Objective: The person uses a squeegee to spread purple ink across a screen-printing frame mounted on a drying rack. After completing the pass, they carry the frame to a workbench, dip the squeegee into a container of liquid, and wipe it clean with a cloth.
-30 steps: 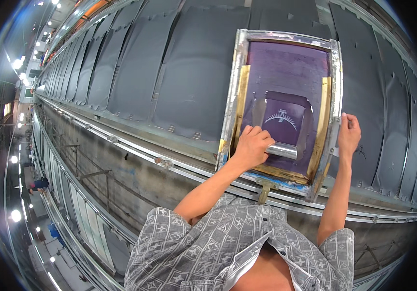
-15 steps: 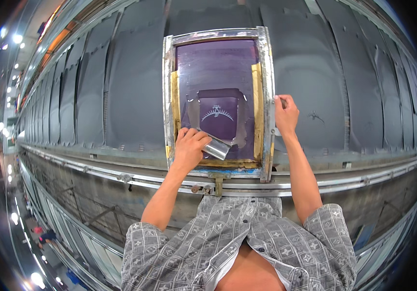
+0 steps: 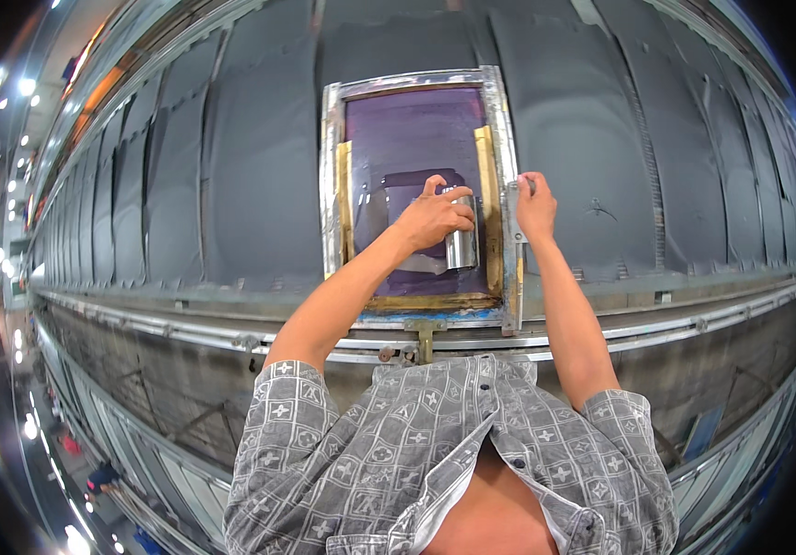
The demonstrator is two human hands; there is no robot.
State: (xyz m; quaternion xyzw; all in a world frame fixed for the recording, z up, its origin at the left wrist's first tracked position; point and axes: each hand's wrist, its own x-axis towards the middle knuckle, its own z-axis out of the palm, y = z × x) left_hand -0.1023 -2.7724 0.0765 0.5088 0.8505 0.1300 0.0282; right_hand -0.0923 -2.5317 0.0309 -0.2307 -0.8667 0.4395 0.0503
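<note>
A screen-printing frame (image 3: pixel 333 185) with metal sides and a purple mesh (image 3: pixel 412 129) lies flat on the long table in front of me. Over the right part of the mesh, my left hand (image 3: pixel 437 220) grips a shiny metal squeegee (image 3: pixel 462 245), whose length runs near to far. The hand hides part of the squeegee and most of the pale design in the mesh. Dark wet ink (image 3: pixel 372 213) surrounds that middle area. At the frame's right side, my right hand (image 3: pixel 536 208) has its fingers closed on the edge, by a small metal bracket.
Dark grey fabric panels (image 3: pixel 264 166) line the table on both sides; one at right bears a small dark print (image 3: pixel 599 211). A metal rail (image 3: pixel 342 348) runs along the near edge, with a brass-coloured clamp (image 3: pixel 425 340) at the frame. Yellowish tape (image 3: pixel 488 203) edges the mesh.
My left hand has moved right and farther away with the squeegee, which has turned from slanting to pointing near-far. My right hand still holds the frame's right side.
</note>
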